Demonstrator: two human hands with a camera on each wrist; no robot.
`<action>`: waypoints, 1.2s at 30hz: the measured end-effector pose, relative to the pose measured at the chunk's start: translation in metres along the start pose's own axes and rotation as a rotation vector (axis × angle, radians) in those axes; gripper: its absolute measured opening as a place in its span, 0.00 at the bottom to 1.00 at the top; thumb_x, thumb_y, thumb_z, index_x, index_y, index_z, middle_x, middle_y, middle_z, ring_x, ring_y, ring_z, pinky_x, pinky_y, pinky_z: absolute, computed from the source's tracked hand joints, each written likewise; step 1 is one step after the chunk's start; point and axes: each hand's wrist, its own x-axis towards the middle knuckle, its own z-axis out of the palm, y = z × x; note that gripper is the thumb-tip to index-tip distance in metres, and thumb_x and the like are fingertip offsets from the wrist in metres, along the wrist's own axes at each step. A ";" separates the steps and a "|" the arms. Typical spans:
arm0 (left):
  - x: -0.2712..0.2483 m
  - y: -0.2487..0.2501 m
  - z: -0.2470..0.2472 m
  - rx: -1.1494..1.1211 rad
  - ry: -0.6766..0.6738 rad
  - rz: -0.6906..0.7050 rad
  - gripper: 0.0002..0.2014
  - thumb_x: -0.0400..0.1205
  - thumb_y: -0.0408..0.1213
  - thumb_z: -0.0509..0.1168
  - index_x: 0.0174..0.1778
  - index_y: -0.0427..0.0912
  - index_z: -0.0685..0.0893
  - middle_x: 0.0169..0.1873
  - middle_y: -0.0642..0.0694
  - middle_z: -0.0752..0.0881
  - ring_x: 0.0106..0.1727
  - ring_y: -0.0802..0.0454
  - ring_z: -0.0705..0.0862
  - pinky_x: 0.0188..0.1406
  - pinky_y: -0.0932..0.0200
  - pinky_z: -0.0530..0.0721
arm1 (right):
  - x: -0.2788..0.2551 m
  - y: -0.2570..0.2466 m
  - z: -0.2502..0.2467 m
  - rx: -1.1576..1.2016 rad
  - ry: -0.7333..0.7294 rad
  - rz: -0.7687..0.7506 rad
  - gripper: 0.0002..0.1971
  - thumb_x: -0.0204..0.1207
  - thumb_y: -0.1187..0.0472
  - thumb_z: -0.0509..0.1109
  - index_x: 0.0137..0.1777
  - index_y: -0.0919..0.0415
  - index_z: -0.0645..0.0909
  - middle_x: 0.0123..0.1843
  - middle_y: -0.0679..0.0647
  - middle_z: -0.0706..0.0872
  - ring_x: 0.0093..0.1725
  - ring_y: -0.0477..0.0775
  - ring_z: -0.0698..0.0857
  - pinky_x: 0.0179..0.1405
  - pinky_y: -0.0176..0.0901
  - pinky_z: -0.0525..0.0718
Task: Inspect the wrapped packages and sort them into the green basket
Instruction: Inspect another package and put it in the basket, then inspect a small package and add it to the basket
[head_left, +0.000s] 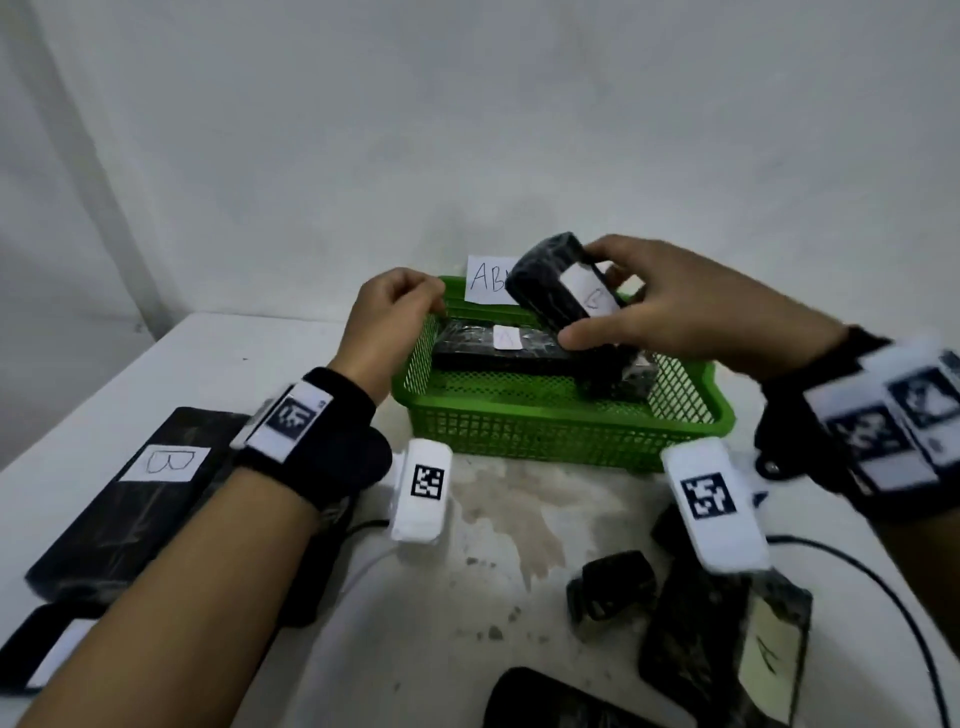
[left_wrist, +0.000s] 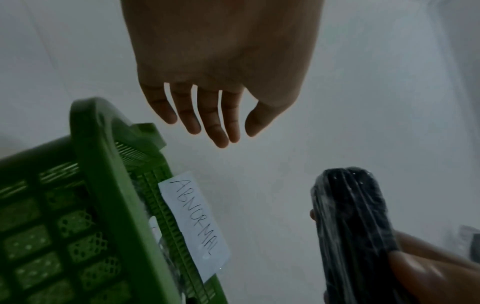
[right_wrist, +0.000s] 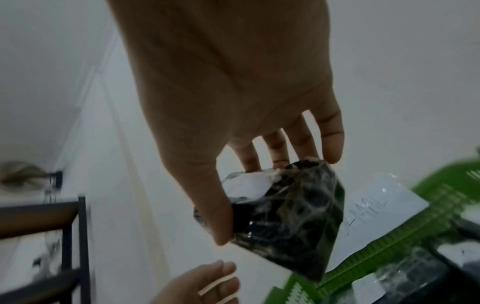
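The green basket (head_left: 561, 431) stands at the back of the white table, with a paper label reading ABNORMAL (left_wrist: 194, 222) on its far rim. Above it my right hand (head_left: 587, 301) pinches a black wrapped package (head_left: 540, 291) with a white "B" label, between thumb and fingers, tilted. The right wrist view shows the same package (right_wrist: 293, 222) in that hand (right_wrist: 254, 197). My left hand (head_left: 415, 296) hovers at the basket's far left corner, holding nothing; its fingers (left_wrist: 215, 131) hang loosely. A flat package labelled "A" (head_left: 498, 353) lies inside the basket.
On the table at the left lies a long black package marked "B" (head_left: 130, 499), with another (head_left: 47, 654) below it. At the lower right are a package marked "A" (head_left: 727, 639), a small black bundle (head_left: 613, 587) and a black cable (head_left: 857, 561). The wall is close behind.
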 end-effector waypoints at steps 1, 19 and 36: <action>0.010 -0.007 0.001 0.021 0.012 -0.019 0.08 0.85 0.36 0.65 0.40 0.42 0.84 0.38 0.47 0.86 0.33 0.64 0.81 0.40 0.66 0.77 | 0.015 -0.002 0.001 -0.098 -0.031 -0.007 0.32 0.69 0.49 0.84 0.73 0.46 0.78 0.59 0.45 0.86 0.49 0.47 0.87 0.49 0.45 0.85; 0.040 -0.050 0.016 0.338 -0.056 -0.073 0.18 0.73 0.31 0.52 0.53 0.52 0.79 0.47 0.61 0.76 0.70 0.50 0.64 0.76 0.41 0.66 | 0.200 0.026 0.100 -0.697 -0.685 -0.138 0.27 0.61 0.44 0.88 0.53 0.61 0.86 0.50 0.58 0.92 0.40 0.53 0.83 0.37 0.42 0.76; 0.031 -0.028 0.008 0.449 -0.120 -0.064 0.11 0.86 0.41 0.61 0.64 0.49 0.78 0.47 0.59 0.78 0.74 0.49 0.63 0.75 0.46 0.66 | 0.164 -0.007 0.018 -0.745 -0.509 -0.230 0.13 0.74 0.39 0.77 0.44 0.47 0.91 0.43 0.42 0.93 0.47 0.50 0.91 0.61 0.56 0.87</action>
